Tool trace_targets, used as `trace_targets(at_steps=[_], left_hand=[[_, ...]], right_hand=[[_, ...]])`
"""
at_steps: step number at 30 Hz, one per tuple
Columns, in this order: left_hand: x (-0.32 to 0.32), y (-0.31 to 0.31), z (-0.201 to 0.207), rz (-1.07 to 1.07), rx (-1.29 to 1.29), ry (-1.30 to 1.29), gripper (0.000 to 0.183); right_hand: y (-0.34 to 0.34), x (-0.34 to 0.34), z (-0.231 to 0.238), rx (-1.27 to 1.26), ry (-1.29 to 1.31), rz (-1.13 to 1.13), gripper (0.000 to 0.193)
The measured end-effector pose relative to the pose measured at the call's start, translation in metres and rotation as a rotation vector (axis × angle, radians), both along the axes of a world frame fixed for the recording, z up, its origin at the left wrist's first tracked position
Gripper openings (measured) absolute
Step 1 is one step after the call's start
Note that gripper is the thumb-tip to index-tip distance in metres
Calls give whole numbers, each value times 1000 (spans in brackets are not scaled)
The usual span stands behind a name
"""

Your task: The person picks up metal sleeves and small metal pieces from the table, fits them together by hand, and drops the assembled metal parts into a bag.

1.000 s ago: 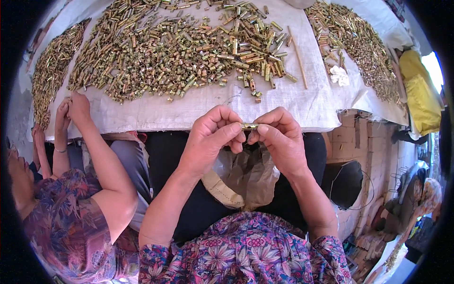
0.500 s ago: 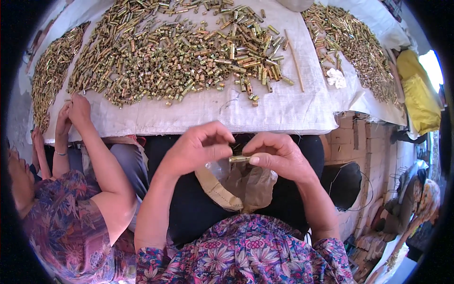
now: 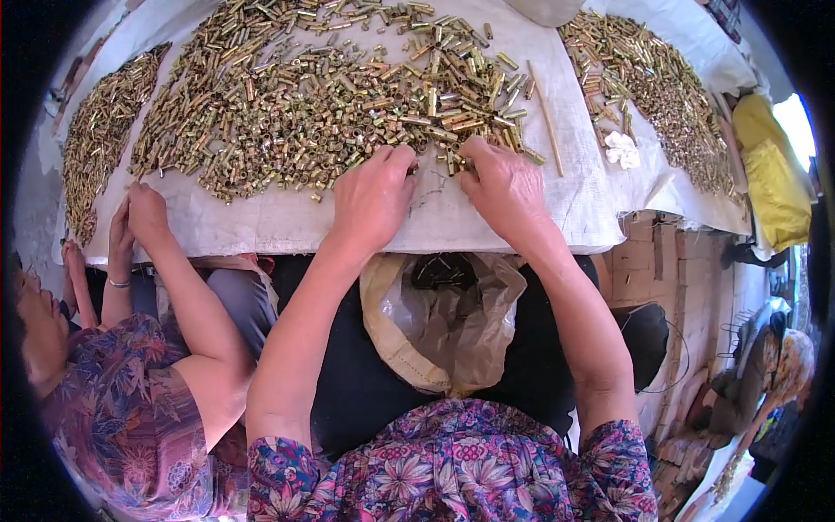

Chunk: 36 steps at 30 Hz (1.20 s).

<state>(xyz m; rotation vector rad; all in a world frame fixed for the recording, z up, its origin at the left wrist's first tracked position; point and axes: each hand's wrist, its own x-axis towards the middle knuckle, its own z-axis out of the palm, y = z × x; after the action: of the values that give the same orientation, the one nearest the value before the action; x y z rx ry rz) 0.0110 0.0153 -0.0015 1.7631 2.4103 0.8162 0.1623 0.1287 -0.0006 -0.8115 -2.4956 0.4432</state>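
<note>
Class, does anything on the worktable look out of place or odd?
A crumpled white scrap beside the right-hand heap of metal tubes looks odd: pale and shapeless, unlike the tubes. A thin stick also stands out, lying beside the central heap.

The left fingers (image 3: 400, 158) and right fingers (image 3: 475, 150) are no longer above the bag (image 3: 404, 355); both now reach forward over the bench (image 3: 304, 222), to the near edge of the pile of metal tubes (image 3: 335, 130). They are wider apart, with a gap between them. The single tube pinched by the right fingers half a second ago is out of sight. Nearer the body than the fingers, the bag's mouth now lies uncovered.
</note>
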Motion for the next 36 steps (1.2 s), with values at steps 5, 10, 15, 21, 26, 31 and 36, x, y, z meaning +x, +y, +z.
trace_targets(at_steps=[5, 10, 15, 21, 26, 31, 36], left_hand=[[-1, 2, 5, 33, -48, 74, 20], [3, -1, 3, 50, -67, 78, 20], [5, 4, 5, 92, -94, 83, 21], [-1, -3, 3, 42, -24, -14, 18], [11, -18, 20, -102, -28, -410, 15], [18, -24, 11, -29, -125, -107, 21], [10, -19, 18, -90, -209, -43, 23]], right_hand=[[0, -4, 12, -20, -216, -26, 21], [-2, -5, 7, -7, -161, -66, 21], [-4, 12, -1, -238, 147, -88, 24], [-15, 32, 11, -743, 322, -63, 33], [-26, 45, 12, -1340, 625, 64, 34], [-41, 33, -7, -1172, 480, 61, 17], [-41, 32, -9, -915, 290, 8, 7]])
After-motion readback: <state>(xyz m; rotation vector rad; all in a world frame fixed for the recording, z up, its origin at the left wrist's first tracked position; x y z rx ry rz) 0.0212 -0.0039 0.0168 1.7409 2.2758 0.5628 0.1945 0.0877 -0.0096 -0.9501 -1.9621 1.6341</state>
